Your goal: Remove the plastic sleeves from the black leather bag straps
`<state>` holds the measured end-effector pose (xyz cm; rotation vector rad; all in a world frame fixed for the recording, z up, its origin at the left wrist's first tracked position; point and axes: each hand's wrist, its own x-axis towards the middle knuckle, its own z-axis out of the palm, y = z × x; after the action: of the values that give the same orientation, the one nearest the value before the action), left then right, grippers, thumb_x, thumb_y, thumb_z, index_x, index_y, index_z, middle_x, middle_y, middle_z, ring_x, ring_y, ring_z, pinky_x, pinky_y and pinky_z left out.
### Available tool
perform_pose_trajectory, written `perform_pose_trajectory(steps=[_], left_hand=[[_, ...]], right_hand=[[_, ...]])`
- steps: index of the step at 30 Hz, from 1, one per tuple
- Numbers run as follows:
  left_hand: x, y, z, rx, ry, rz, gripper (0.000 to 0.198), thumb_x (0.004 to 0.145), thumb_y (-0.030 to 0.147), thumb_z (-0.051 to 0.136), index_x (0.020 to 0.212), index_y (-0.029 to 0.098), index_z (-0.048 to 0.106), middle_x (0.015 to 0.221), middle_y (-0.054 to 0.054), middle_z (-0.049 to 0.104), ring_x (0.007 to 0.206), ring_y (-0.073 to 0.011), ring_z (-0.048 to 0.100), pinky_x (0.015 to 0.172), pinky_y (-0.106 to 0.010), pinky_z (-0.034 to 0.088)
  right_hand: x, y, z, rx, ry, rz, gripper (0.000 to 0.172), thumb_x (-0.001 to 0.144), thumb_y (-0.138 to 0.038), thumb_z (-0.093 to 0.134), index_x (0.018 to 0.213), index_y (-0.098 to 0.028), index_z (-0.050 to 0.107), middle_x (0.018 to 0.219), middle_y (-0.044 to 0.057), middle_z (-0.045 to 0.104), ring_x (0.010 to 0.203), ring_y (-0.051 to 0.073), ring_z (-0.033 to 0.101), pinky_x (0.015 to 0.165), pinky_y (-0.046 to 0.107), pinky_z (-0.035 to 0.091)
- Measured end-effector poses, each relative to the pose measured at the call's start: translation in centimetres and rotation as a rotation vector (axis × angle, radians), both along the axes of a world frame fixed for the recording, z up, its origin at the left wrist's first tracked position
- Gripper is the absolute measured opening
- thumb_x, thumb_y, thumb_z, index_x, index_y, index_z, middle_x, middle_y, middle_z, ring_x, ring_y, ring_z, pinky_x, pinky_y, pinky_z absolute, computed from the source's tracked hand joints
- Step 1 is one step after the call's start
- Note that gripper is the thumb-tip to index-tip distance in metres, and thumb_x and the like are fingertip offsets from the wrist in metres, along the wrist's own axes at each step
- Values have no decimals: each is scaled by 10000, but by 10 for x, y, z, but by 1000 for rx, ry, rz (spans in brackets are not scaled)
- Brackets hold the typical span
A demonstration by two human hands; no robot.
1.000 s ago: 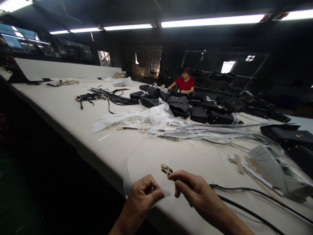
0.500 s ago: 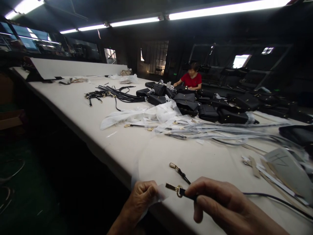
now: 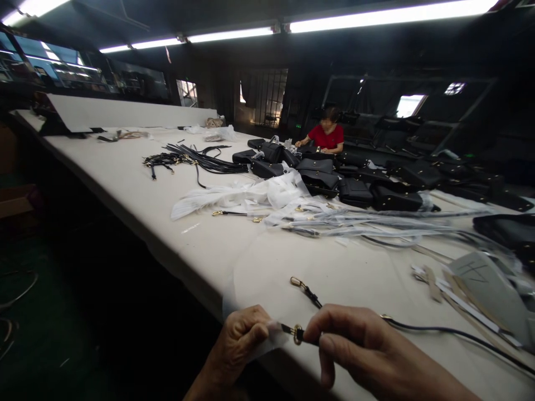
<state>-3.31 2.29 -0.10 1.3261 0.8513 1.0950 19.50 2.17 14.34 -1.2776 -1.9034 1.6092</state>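
Observation:
My left hand [image 3: 241, 345] is closed, pinching a small clear plastic wrap [image 3: 273, 336] at the near table edge. My right hand [image 3: 355, 348] is closed on the end of a thin black strap [image 3: 451, 333], just behind its gold ring and clasp [image 3: 295, 333]. The clasp tip sits inside the plastic wrap. The strap runs off to the right over the beige table [image 3: 137, 189]. A second gold clasp end [image 3: 297, 283] lies on the table just beyond my hands.
Clear plastic sleeves and straps [image 3: 326, 220] lie mid-table, with black bags [image 3: 355, 192] behind. A bundle of black straps [image 3: 188, 160] lies farther left. Paper pieces [image 3: 480, 284] sit at right. A person in a red shirt [image 3: 328, 136] works at the far end.
My right hand moved the clasp end left into the plastic wrap held by my left hand. The other clasp end has stayed on the table.

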Motion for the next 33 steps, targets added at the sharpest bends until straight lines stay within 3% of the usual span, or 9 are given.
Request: perform_pose_trajectory(steps=[5, 10, 15, 17, 22, 24, 26, 29, 33], left_hand=[[1, 0, 2, 48, 53, -7, 547, 838, 674, 579, 874, 185, 822, 753, -76, 642, 698, -184, 584, 651, -270, 421], [3, -1, 8, 139, 26, 1, 556, 757, 703, 651, 932, 202, 817, 739, -59, 643, 686, -179, 594, 634, -252, 441], [7, -2, 14, 279, 99, 11, 452, 822, 615, 651, 975, 217, 803, 753, -61, 677, 697, -179, 623, 671, -251, 466], [9, -2, 18, 294, 137, -3, 446, 845, 603, 632, 936, 201, 803, 749, -65, 673, 721, -187, 625, 698, -260, 469], [8, -2, 23, 3, 127, -43, 390, 747, 536, 739, 742, 147, 728, 687, -22, 619, 659, -158, 550, 617, -239, 420], [7, -2, 23, -86, 105, -72, 333, 721, 469, 744, 723, 140, 693, 651, -2, 595, 633, -144, 509, 590, -230, 391], [5, -2, 22, -110, 118, -62, 270, 708, 398, 730, 701, 133, 674, 639, 0, 593, 634, -143, 503, 596, -232, 388], [6, -1, 21, -134, 138, -20, 181, 676, 298, 728, 731, 129, 691, 661, -1, 616, 651, -144, 522, 625, -237, 402], [10, 2, 18, -286, 57, -79, 354, 614, 199, 767, 962, 153, 720, 693, 28, 624, 634, -120, 517, 604, -217, 405]], right_hand=[[-2, 0, 2, -93, 13, -6, 228, 913, -393, 584, 954, -208, 710, 700, -3, 727, 505, 89, 486, 657, 222, 450], [-8, 2, 3, -96, -6, -31, 190, 916, -308, 588, 949, -165, 708, 710, 9, 708, 607, 99, 531, 693, 209, 439], [-19, 4, -8, -178, 35, -27, 139, 903, -240, 571, 951, -166, 678, 714, -16, 694, 427, 30, 300, 514, 161, 358], [-22, 7, -15, -184, 49, -25, 140, 900, -231, 558, 977, -163, 653, 705, -17, 687, 406, 23, 276, 446, 146, 302], [-11, 18, -26, -246, -31, 19, 330, 888, -280, 575, 1208, -202, 564, 810, -1, 694, 466, 63, 513, 418, 139, 376], [1, 21, -29, -272, -118, 88, 305, 890, -319, 603, 1162, -182, 608, 823, 20, 702, 545, 84, 588, 482, 148, 428], [15, 24, -34, -294, -173, 135, 274, 901, -380, 602, 1016, -139, 665, 741, 30, 691, 548, 86, 574, 493, 147, 412], [31, 24, -38, -308, -170, 101, 364, 893, -474, 602, 940, -125, 694, 633, 5, 643, 453, 58, 424, 430, 152, 304], [32, 18, -31, -98, -274, 52, 250, 883, -359, 600, 867, -147, 731, 644, 7, 660, 517, 82, 466, 483, 185, 298]])
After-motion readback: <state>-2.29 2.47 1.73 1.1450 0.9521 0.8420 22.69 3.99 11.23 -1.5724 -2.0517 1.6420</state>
